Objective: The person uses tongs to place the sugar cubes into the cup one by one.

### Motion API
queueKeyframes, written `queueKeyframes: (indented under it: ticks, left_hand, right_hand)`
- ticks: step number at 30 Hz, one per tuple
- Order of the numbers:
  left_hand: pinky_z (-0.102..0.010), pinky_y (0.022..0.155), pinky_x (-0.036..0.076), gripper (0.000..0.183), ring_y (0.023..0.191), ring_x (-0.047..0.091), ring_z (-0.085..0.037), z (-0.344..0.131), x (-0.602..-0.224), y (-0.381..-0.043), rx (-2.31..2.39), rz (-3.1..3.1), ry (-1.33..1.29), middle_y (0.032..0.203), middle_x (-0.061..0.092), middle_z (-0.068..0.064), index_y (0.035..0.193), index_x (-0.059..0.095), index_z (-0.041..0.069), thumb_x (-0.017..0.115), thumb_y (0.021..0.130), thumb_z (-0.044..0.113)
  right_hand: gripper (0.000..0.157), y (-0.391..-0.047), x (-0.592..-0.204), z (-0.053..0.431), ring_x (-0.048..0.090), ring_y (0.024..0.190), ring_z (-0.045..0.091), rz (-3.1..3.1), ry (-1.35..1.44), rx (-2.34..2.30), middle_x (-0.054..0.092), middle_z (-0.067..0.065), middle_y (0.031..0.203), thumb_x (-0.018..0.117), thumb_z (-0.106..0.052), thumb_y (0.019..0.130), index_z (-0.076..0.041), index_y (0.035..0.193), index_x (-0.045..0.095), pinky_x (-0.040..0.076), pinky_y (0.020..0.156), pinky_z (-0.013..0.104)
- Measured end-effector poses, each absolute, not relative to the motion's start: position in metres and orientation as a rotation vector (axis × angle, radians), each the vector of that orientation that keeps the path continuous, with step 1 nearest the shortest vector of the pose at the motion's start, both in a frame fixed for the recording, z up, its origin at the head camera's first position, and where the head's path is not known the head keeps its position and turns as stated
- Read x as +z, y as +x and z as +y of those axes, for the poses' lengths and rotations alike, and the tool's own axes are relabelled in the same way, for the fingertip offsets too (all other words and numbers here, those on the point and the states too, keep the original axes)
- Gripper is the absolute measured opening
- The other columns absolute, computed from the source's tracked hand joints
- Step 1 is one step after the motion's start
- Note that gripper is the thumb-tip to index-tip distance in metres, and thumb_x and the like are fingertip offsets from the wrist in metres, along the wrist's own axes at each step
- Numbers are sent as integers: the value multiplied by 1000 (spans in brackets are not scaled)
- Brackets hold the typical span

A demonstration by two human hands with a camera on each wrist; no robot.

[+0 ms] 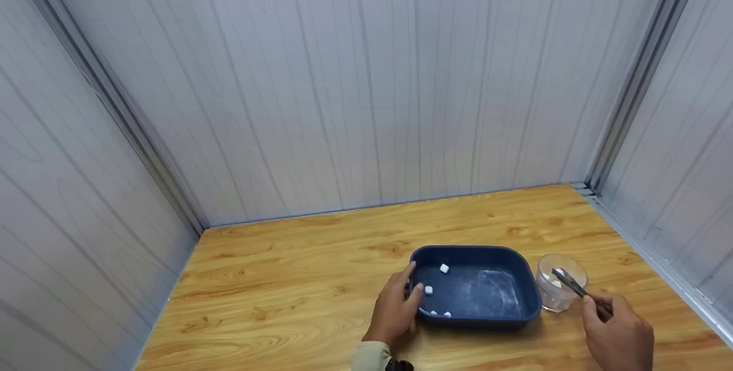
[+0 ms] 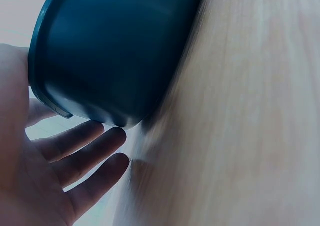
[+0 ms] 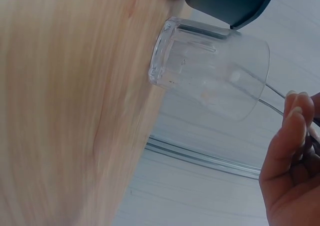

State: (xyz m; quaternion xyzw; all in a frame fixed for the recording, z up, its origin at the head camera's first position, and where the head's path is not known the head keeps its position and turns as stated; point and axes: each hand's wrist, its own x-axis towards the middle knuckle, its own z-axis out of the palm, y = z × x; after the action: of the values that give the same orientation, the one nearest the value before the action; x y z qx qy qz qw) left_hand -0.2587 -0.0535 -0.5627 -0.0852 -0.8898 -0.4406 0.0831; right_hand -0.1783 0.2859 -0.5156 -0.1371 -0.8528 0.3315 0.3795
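My left hand (image 1: 394, 308) holds the left rim of a dark blue rectangular tray (image 1: 518, 268), thumb over the edge and fingers along the outside wall. Inside the tray lie several small white cubes (image 1: 444, 268), mostly toward its left side. In my right hand (image 1: 618, 328) is a pair of metal tweezers (image 1: 570, 283), their tips reaching into a clear glass (image 1: 556, 302). White cubes (image 1: 554, 283) show in the glass. The right wrist view has a whitish piece (image 3: 235, 76) at the tweezer tips, blurred through the glass wall.
The glass stands upright close to the tray's right side. Both rest on a wood-grain table (image 1: 275, 285). Pale panel walls (image 1: 366, 85) enclose the table at the back and sides. White powdery marks streak the tray's floor.
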Motion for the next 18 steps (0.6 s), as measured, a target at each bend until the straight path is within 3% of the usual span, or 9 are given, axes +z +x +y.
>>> queueKeyframes:
  ticks: [18]
  left_hand:
    - [-35,96,40,48,113,47,-7,-53,-562,-258,-1308,-2652,-257,125,52,7,139,43,28,53,93,34]
  right_hand:
    - [10,-178,-516,285,36,68,-29,-2171,-332,857,69,11,77,70,-11,77,-4,84,69,34,59,2]
